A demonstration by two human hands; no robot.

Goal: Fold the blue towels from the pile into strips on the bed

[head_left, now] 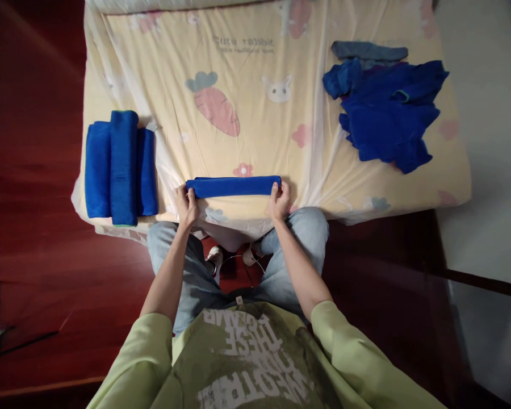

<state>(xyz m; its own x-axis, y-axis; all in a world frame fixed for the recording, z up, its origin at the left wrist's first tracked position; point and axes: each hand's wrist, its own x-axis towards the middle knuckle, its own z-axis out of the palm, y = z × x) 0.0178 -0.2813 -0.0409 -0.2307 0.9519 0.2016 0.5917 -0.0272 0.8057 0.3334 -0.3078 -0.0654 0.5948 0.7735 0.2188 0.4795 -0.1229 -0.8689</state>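
Two hands, left (186,205) and right (280,201), clamp fingers on opposite ends of the folded blue cloth (234,187). Left of it lie folded cloths (123,167); right, a rumpled pile (387,111).

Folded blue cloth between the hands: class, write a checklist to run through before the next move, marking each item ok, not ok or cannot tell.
1. Left hand on the near cloth's left end: ok.
2. Right hand on its right end: ok.
3. Near cloth apart from the folded cloths at left: ok.
4. Patterned sheet smooth: not ok, creased.
5. Near cloth's underside flat: cannot tell, hidden.
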